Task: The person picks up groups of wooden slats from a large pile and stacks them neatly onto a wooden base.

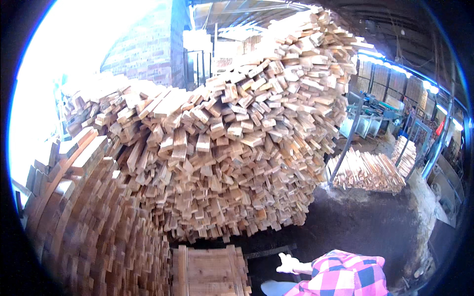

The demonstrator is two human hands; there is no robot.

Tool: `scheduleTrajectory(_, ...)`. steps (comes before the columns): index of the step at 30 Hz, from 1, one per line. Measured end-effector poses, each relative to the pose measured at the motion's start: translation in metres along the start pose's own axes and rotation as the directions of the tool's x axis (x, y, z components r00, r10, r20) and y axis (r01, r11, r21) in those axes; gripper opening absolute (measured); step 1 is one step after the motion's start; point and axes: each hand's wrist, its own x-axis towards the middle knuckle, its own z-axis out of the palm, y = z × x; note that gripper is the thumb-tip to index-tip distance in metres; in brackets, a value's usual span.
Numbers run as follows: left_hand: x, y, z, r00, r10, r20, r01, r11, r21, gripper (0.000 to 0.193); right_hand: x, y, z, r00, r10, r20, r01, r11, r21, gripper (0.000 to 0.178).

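Observation:
My right arm reaches in from the lower right in a pink, white and dark checked sleeve. Beyond its cuff, my right hand (289, 264) looks pale, perhaps gloved. It hangs over the dark floor with some fingers apart and nothing visible in it. The nearest thing to it is a wooden panel (210, 271) with raised battens, lying to its left at the bottom edge. My left hand is not in view. Ahead rises a tall heap of short wooden boards (237, 163), their ends facing me.
On the left stands a tightly stacked wall of boards (103, 222), with longer planks (81, 153) on top. A dark floor (355, 222) lies to the right, with a low wood pile (368, 170) beside a slanted metal post (348, 143). Machinery (373, 116) stands farther back.

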Motion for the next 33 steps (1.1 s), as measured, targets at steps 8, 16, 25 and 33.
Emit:
scheduleTrajectory(8,-0.160,-0.077,0.036,0.874,-0.481,-0.070,0.459,0.865,-0.204,0.044,0.003,-0.020,-0.037,0.985,-0.172,-0.022,0.173,0.978,0.112,0.090)
scheduleTrajectory(16,-0.324,-0.126,0.180,0.641,-0.758,-0.123,0.456,0.505,-0.733,0.062,0.097,0.044,0.048,0.930,-0.304,0.206,0.279,0.950,0.142,0.089)
scheduleTrajectory(25,-0.269,-0.078,0.205,0.763,-0.646,-0.001,0.546,0.646,-0.534,0.048,0.075,-0.045,-0.056,0.940,-0.238,0.245,0.265,0.961,-0.084,0.095)
scheduleTrajectory(33,-0.080,-0.019,0.055,0.921,-0.383,-0.072,0.383,0.924,-0.016,0.063,0.104,-0.084,-0.139,0.953,-0.292,-0.084,0.304,0.929,0.210,0.093)
